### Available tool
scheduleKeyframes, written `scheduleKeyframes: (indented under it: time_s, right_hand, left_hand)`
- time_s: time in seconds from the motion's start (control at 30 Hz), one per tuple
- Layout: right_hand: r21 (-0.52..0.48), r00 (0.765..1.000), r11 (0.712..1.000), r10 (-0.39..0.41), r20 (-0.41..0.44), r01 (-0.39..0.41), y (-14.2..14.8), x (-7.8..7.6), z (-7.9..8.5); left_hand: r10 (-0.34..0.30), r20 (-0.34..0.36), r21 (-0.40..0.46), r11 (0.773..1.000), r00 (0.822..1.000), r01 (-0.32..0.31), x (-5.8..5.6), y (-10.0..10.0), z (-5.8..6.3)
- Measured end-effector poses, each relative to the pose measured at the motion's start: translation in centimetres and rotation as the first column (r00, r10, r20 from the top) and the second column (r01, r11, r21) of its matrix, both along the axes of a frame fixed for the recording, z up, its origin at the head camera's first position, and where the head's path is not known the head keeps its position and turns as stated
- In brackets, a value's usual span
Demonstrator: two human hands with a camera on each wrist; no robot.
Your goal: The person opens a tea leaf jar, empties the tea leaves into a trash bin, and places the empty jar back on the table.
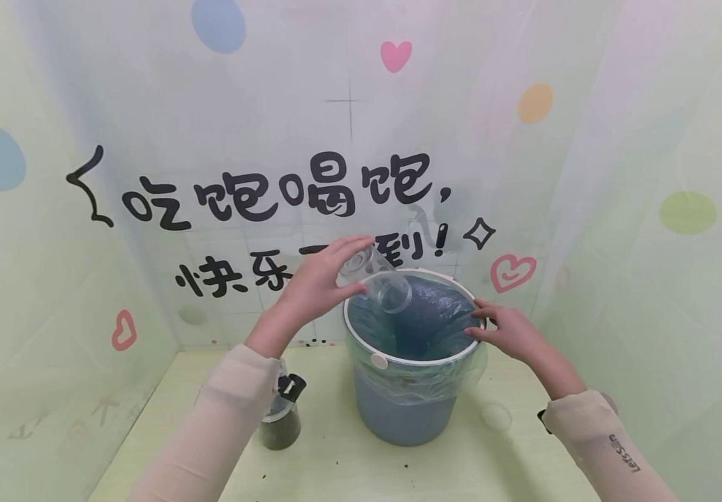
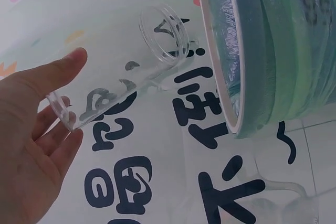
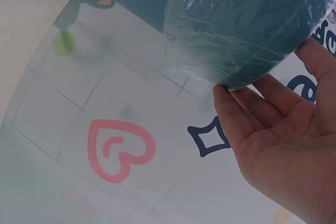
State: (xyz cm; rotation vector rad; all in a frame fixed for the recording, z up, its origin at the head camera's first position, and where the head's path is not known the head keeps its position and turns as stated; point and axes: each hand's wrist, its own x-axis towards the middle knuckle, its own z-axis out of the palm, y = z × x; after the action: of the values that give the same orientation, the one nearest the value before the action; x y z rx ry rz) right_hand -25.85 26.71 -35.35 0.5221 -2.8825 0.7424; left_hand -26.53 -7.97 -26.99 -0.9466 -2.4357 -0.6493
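A clear plastic jar is tipped toward a blue bin, its mouth over the opening. My left hand grips the jar's base end between thumb and fingers. In the left wrist view, the jar looks see-through with nothing inside. My right hand holds the right side of the bin's white rim, over which a thin greenish bag is folded. The right wrist view shows fingertips against the outside of the bag, with the thumb tip hidden past the edge.
A small container with dark contents stands on the pale table, partly behind my left sleeve. Right of the bin lies a round clear piece. Several dark crumbs dot the table. Printed curtains close in the back and sides.
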Motion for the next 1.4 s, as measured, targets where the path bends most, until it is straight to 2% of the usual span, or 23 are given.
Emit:
scheduleKeyframes:
  time_s: [0.17,0.37,0.57,0.73,0.93,1.27,1.4]
  right_hand:
    - [-0.003,1.0,1.0,-0.001,-0.001,0.001,-0.04,-0.06,0.0]
    - [-0.001,1.0,1.0,-0.004,-0.001,0.004,-0.08,-0.12,0.0]
    - [-0.004,1.0,1.0,-0.006,0.006,0.006,-0.08,-0.1,0.03]
    - [-0.003,1.0,1.0,-0.01,0.01,0.01,-0.09,-0.09,0.03]
    - [-0.006,1.0,1.0,-0.007,0.008,0.007,-0.02,-0.12,-0.01]
    - [-0.009,1.0,1.0,-0.006,0.007,0.006,-0.08,-0.11,-0.02]
    - [-0.003,1.0,1.0,-0.008,0.008,0.008,-0.09,-0.11,-0.03]
  left_hand:
    - [0.008,-0.034,-0.036,0.999,0.999,-0.009,0.13,0.11,-0.02]
    - [-0.038,0.015,0.024,0.999,0.999,0.037,0.17,0.05,0.05]
    - [-0.015,0.007,-0.039,0.999,1.0,0.015,0.03,-0.03,0.01]
    - [-0.036,0.035,-0.009,0.999,0.999,0.037,-0.16,-0.13,-0.18]
    - [-0.007,0.035,-0.105,0.994,0.999,0.011,-0.08,-0.04,-0.4]
    - [-0.038,0.066,-0.032,0.999,0.997,0.04,0.02,-0.24,-0.46]
    - [-0.032,0.08,-0.033,0.999,0.996,0.034,0.07,-0.4,-0.55]
